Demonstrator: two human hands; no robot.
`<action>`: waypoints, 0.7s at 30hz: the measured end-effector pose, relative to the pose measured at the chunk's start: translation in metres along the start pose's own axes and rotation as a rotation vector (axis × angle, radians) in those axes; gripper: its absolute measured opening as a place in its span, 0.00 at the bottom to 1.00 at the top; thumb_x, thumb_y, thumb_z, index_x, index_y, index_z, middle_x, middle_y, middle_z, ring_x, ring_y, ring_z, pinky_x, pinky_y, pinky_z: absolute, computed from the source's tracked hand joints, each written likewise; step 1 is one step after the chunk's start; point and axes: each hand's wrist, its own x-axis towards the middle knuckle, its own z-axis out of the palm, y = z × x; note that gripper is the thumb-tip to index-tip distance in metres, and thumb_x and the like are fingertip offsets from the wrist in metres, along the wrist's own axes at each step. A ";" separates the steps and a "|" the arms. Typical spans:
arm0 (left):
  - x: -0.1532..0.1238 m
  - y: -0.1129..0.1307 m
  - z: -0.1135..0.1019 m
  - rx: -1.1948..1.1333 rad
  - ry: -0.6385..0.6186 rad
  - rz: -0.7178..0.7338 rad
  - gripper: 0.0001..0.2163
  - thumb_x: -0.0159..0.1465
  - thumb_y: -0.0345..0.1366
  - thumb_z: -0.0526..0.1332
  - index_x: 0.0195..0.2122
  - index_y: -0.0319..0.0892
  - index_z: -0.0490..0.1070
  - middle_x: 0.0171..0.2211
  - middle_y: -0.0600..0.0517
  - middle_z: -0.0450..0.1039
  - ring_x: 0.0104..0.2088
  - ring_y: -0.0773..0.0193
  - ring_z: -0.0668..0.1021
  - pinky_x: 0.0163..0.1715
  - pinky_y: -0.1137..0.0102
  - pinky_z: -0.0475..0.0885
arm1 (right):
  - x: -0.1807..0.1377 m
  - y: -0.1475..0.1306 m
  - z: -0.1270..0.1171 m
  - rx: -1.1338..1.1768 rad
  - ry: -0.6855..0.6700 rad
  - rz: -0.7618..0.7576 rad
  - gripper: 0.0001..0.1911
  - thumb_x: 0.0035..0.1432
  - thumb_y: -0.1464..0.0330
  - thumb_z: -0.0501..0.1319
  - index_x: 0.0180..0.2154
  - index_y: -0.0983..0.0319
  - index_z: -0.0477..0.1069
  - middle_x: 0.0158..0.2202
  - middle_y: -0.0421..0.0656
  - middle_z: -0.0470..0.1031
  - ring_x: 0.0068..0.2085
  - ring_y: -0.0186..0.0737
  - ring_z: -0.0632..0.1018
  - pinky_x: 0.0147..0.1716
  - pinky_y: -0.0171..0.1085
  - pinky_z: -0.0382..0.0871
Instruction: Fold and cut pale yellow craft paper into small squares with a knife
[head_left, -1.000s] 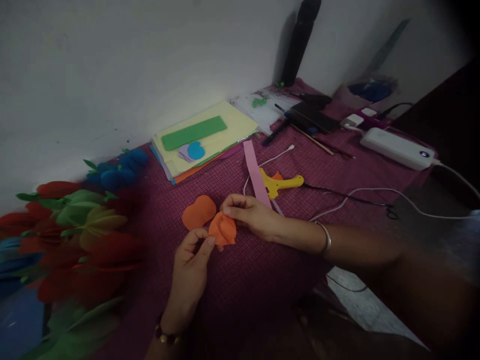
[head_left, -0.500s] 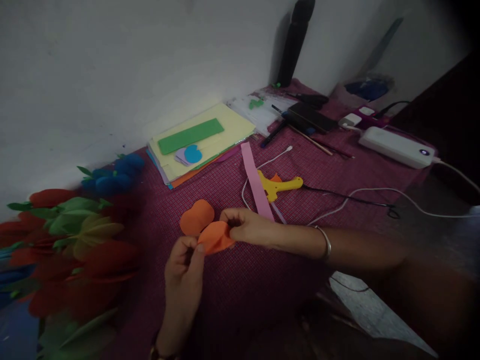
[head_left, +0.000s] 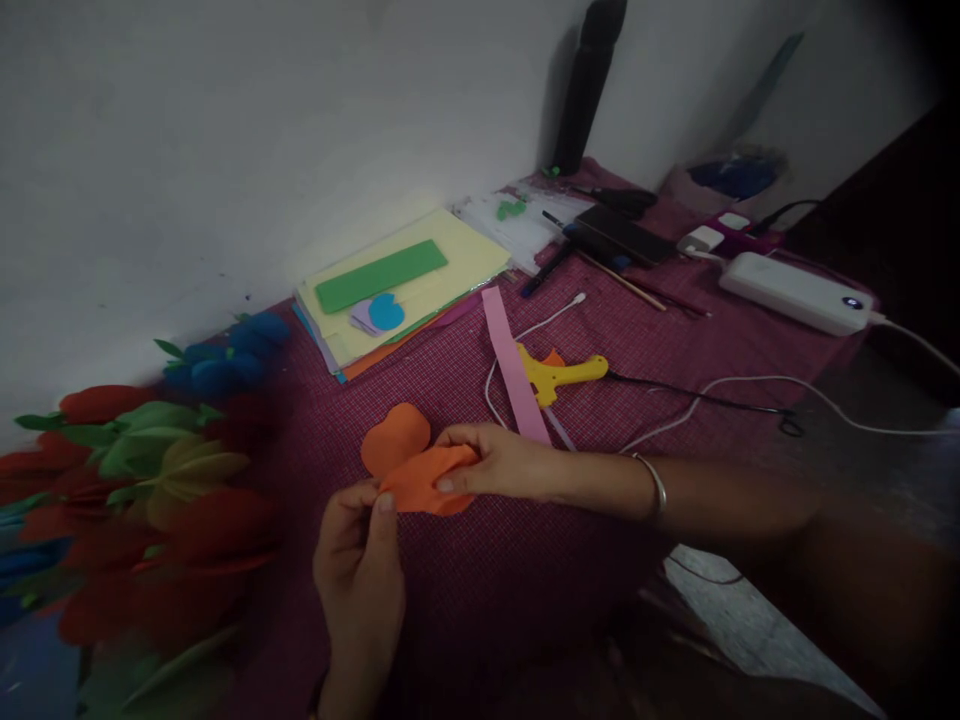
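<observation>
An orange paper petal (head_left: 425,478) is held between both hands above the maroon checked cloth (head_left: 480,560). My left hand (head_left: 358,560) pinches its near left edge with thumb and fingers closed. My right hand (head_left: 499,462), with a bangle on the wrist, grips its right side. A second orange heart-shaped cutout (head_left: 394,438) lies flat on the cloth just behind them.
Paper flowers (head_left: 150,480) in red, green, yellow and blue crowd the left side. A stack of coloured sheets (head_left: 405,280) lies by the wall. A pink paper strip (head_left: 512,362), yellow glue gun (head_left: 559,372), cables, pens and a white power bank (head_left: 795,292) lie to the right.
The folded orange petal has been spread flatter and wider between the two hands. My left hand has shifted slightly lower and to the left.
</observation>
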 end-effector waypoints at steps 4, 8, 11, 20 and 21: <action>0.008 0.001 0.003 -0.472 -0.121 -0.339 0.07 0.57 0.37 0.65 0.31 0.42 0.69 0.31 0.54 0.72 0.34 0.67 0.76 0.32 0.73 0.72 | 0.001 0.002 -0.001 -0.036 -0.058 -0.113 0.13 0.43 0.69 0.67 0.28 0.64 0.64 0.26 0.33 0.66 0.28 0.27 0.68 0.30 0.29 0.64; 0.015 -0.002 0.004 -0.597 -0.110 -0.444 0.06 0.54 0.34 0.67 0.30 0.42 0.70 0.34 0.54 0.75 0.34 0.68 0.77 0.33 0.72 0.76 | 0.000 0.001 -0.004 -0.199 0.001 -0.233 0.09 0.46 0.72 0.63 0.29 0.64 0.63 0.26 0.34 0.64 0.27 0.27 0.66 0.27 0.29 0.61; 0.016 0.000 0.005 -0.581 -0.090 -0.482 0.10 0.51 0.35 0.70 0.32 0.42 0.71 0.34 0.54 0.75 0.32 0.68 0.77 0.29 0.73 0.76 | -0.003 -0.004 -0.008 -0.487 0.171 -0.529 0.05 0.49 0.78 0.58 0.30 0.63 0.66 0.29 0.38 0.66 0.32 0.31 0.69 0.32 0.32 0.64; -0.001 0.007 0.010 -0.374 -0.329 -0.491 0.14 0.49 0.38 0.71 0.34 0.41 0.73 0.28 0.55 0.73 0.24 0.70 0.73 0.22 0.74 0.72 | -0.011 -0.014 -0.010 -0.820 0.143 -0.878 0.09 0.57 0.76 0.56 0.40 0.61 0.69 0.44 0.47 0.69 0.47 0.39 0.70 0.47 0.43 0.66; -0.002 0.004 0.010 -0.327 -0.299 -0.429 0.12 0.49 0.36 0.71 0.32 0.40 0.72 0.27 0.55 0.73 0.24 0.71 0.73 0.24 0.75 0.71 | -0.010 -0.013 -0.010 -0.725 0.171 -0.812 0.10 0.59 0.74 0.56 0.42 0.60 0.68 0.44 0.46 0.69 0.47 0.39 0.71 0.47 0.42 0.66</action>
